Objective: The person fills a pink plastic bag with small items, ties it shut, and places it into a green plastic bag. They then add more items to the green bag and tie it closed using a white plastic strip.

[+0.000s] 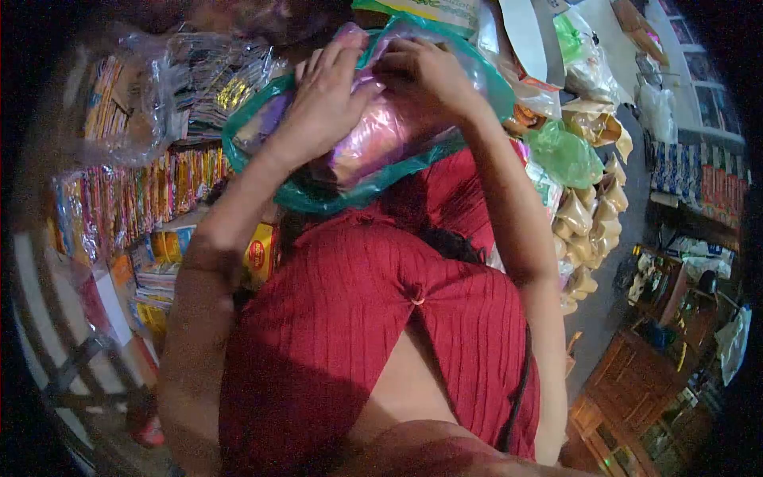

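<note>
A green plastic bag (pixel 369 176) lies wide open in front of my body, its rim spread around a shiny pinkish-purple plastic bag (pixel 373 139). The inner bag's contents cannot be made out. On the left side of the bundle rests my left hand (pixel 330 95), fingers extended and a little apart, thumb pointing inward over the purple plastic. My right hand (pixel 429 75) reaches in from the right, its fingers bent inward onto the purple plastic. Shadow partly hides those fingertips.
Rows of small colourful packets (pixel 151 195) stand at left, below plastic-wrapped stacks (pixel 214 87). At right sit a light green bag (pixel 564 151) and several beige pointed packets (pixel 588 219). Wooden furniture (pixel 632 378) is at lower right; boxed goods (pixel 699 179) line the far right.
</note>
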Motion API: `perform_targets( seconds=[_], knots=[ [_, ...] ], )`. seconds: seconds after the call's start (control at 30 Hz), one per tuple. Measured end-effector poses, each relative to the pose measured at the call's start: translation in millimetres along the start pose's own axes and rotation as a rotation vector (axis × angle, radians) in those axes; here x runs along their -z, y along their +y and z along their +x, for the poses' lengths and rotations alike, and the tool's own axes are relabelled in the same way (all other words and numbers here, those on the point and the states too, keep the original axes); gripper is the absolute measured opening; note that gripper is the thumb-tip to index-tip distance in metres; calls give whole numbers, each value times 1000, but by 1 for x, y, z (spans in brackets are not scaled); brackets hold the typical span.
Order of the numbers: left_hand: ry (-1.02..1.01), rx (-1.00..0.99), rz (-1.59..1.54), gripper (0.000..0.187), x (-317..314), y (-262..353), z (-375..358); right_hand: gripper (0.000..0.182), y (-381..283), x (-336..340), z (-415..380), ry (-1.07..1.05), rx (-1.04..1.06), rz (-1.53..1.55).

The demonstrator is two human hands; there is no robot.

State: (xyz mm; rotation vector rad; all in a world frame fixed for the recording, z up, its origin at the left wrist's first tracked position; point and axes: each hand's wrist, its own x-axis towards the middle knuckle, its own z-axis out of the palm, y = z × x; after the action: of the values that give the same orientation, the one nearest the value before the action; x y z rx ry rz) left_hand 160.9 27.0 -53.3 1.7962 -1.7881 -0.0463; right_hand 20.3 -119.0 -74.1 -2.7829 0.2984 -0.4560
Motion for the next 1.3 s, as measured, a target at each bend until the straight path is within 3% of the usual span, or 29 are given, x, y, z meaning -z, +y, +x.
perform_targets(
  seconds=[0.07,0.1,0.17,0.2,0.27,0.37,0.47,0.5,0.63,0.7,0.83,0.9,0.93,1.03,1.07,1.17,1.2,1.23,1.3],
  knots=[
    [33,2,24,53,-9,-1,-5,35,2,14,2,-124,-23,437],
    [80,12,51,52,-11,-3,-5,35,1,23,-2,-116,-31,432],
    [75,18,54,51,-9,-3,-8,35,-23,46,-17,240,-12,397],
    [91,14,64,51,-9,-6,-9,35,-39,60,-29,241,-20,394],
    [23,88,81,53,-8,-6,-11,36,-75,81,-59,87,15,91],
    [70,-21,93,55,-13,-14,-8,28,-97,44,-91,116,71,-197],
    [158,-176,-165,50,-5,7,0,25,-88,22,-91,255,-5,-103],
    [31,-155,-89,49,0,8,-3,25,-82,18,-87,311,0,-78],
    [-234,-104,17,40,18,-5,-14,24,-74,3,-66,280,-63,-55],
    [-298,29,-158,29,22,-9,-15,24,-67,-1,-54,207,-109,-38],
    [-420,35,-162,31,32,-13,-9,26,-52,13,-42,-14,-92,-9],
    [-480,-40,26,43,37,7,-5,25,-47,17,-38,6,-101,42],
    [-427,3,0,53,32,11,-7,26,-49,31,-37,-60,-94,80],
    [-293,93,-8,53,16,3,-13,27,-43,30,-30,-99,-75,154],
    [-335,137,-31,51,17,1,-11,27,-41,28,-28,-79,-40,184],
    [-221,-32,-52,58,8,-50,-29,23,-41,22,-32,-53,-33,183],
    [-170,-54,1,54,5,-58,-31,20,-41,16,-40,81,-81,253],
    [-177,-54,2,54,5,-54,-31,20,-39,21,-53,83,-86,259],
    [-115,-7,-31,51,4,-44,-31,20,-30,36,-92,704,44,447]
  ],
)
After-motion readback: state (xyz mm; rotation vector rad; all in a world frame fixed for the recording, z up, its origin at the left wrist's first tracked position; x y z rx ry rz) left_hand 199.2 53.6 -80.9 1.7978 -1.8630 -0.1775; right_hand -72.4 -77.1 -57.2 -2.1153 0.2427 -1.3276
